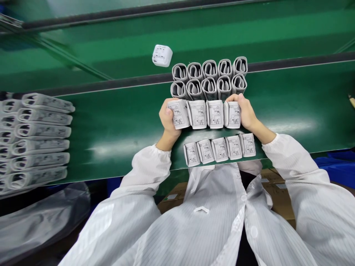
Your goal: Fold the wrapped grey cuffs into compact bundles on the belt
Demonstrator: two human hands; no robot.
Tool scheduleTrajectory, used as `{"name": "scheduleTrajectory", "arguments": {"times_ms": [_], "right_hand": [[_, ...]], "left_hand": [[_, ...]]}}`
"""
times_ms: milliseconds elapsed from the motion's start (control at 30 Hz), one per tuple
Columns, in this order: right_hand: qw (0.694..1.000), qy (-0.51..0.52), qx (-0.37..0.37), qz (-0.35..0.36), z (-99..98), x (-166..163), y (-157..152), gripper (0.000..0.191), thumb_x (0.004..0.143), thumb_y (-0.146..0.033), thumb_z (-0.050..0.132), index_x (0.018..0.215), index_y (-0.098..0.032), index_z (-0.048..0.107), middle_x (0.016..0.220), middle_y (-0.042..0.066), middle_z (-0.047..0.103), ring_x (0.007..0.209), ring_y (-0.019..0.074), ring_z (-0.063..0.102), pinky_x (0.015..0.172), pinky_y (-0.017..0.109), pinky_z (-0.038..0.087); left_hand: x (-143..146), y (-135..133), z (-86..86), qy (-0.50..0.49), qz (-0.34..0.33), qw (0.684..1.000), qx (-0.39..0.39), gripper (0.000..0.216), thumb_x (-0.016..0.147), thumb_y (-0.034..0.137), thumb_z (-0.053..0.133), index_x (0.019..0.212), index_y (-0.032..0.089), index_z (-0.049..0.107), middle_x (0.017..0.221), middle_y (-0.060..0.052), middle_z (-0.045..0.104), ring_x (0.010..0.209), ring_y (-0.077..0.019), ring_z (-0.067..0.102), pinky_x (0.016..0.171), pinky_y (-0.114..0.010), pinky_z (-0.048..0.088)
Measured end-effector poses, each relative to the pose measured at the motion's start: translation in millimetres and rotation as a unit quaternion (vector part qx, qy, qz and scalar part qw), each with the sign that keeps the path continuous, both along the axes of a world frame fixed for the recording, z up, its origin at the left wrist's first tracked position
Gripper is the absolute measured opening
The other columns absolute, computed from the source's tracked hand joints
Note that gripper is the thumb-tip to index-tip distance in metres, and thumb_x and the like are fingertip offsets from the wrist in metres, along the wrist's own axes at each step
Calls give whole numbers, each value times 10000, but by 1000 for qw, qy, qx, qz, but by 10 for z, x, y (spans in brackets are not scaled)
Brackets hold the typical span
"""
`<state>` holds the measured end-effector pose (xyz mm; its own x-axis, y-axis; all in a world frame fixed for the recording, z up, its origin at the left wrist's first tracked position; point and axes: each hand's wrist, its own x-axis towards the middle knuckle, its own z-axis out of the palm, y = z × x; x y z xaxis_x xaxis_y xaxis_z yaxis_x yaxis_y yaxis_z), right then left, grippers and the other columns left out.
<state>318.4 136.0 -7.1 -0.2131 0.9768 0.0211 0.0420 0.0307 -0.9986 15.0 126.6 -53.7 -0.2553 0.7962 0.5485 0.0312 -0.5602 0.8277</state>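
Four printed rolls (198, 115) are clasped in a row between the left grip (167, 120) and right grip (247, 112); five similar rolls (220, 149) are lined up nearer the body.

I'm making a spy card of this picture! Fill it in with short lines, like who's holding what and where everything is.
Left hand: grips the left end of the row of four printed rolls
Right hand: grips that row's right end
Nearer the person: row of five printed rolls
Beyond the hands: ten rolls, two rows of five
Far left: stacked rolls
Farther back: white block
Sleeves: white
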Motion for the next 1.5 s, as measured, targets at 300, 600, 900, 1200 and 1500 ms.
{"name": "scheduleTrajectory", "arguments": {"times_ms": [300,600,900,1200,1500], "right_hand": [[1000,1,-1,-3,-18,0,15,856,1043,-1053,433,897,-255,705,781,0,622,753,184,579,727,353,508],[1000,-4,13,-2,-49,8,23,901,1029,-1079,375,896,-254,713,782,7,617,773,193,594,740,362,516],[1000,-5,-4,-7,-30,19,10,854,1038,-1053,441,892,-256,710,777,3,629,758,191,604,715,354,524],[1000,-9,-5,-12,-38,23,13,888,1011,-1086,422,884,-259,722,767,3,618,743,192,589,704,358,507],[1000,-12,2,-13,-35,27,4,902,1013,-1088,409,895,-255,733,777,6,635,762,194,609,726,362,517]], "left_hand": [[-11,4,-16,-9,3,999,-39,690,1009,931,679,994,253,807,916,-27,715,787,-188,658,784,-356,561],[-60,14,-63,16,20,998,-51,743,1003,948,641,1001,220,792,900,-44,708,779,-190,640,725,-364,504],[-59,14,-53,22,-5,1000,-18,666,1073,865,636,1057,230,836,922,-40,754,787,-181,655,719,-351,498],[-69,34,-127,9,1,999,-49,735,1003,968,638,1025,251,801,938,-31,732,802,-193,665,764,-356,532],[-24,11,-39,-4,1,999,-54,765,990,979,642,1001,230,800,908,-33,722,764,-184,630,766,-361,527]]}}
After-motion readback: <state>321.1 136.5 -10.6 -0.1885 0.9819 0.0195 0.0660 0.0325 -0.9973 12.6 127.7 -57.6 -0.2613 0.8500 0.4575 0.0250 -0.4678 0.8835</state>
